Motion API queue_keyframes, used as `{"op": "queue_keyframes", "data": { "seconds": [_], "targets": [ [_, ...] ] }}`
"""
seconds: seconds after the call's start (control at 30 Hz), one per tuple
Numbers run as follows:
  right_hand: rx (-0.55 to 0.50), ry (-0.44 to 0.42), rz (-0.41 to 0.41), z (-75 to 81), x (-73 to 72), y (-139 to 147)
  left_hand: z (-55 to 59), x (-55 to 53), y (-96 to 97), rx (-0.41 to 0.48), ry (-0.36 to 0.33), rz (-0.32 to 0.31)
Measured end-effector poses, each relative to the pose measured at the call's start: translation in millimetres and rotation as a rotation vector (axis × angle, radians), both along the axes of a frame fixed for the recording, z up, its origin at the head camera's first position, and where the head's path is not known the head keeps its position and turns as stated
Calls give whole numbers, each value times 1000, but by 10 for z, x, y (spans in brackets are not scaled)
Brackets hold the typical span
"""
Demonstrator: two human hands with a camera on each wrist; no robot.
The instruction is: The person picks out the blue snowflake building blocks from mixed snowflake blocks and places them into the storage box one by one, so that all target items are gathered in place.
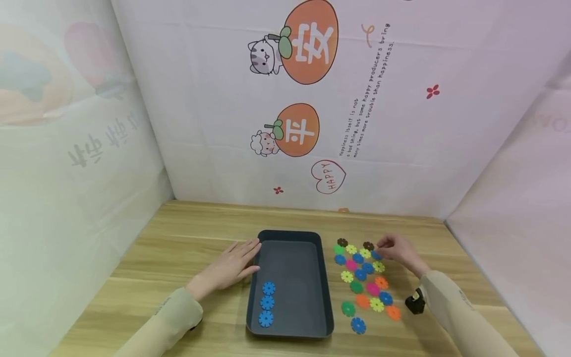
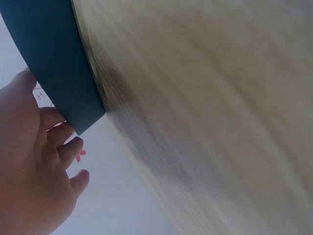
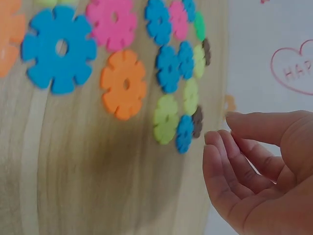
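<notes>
A dark grey rectangular tray stands on the table with three blue notched plastic discs lined up along its lower left side. My left hand lies at the tray's left wall, fingers extended against the rim; the left wrist view shows the fingertips on that wall. Over the far right of the loose discs, my right hand hovers with bent fingers, thumb near the index finger. Nothing shows between them in the right wrist view. Nearest its fingertips are a blue disc and a brown disc.
Right of the tray, many notched discs lie scattered: pink, orange, green, yellow and blue. Printed white cloth hangs behind the wooden table and along both sides.
</notes>
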State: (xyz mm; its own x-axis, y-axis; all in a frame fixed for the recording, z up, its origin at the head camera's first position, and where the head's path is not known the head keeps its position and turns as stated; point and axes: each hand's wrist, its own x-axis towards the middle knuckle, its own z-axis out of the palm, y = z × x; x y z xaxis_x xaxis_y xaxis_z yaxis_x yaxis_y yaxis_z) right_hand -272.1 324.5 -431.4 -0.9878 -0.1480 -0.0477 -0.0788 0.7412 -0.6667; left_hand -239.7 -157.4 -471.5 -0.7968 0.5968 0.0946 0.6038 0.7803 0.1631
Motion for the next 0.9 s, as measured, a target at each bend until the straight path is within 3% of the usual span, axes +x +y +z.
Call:
{"op": "queue_keyframes", "data": {
  "seconds": [0.47,0.9],
  "targets": [
    [97,-15,-41,-233,-111,180,2,12,-13,12,1,0],
    [139,-45,-46,-253,-128,132,-28,-15,-19,4,0,3]
  ]
}}
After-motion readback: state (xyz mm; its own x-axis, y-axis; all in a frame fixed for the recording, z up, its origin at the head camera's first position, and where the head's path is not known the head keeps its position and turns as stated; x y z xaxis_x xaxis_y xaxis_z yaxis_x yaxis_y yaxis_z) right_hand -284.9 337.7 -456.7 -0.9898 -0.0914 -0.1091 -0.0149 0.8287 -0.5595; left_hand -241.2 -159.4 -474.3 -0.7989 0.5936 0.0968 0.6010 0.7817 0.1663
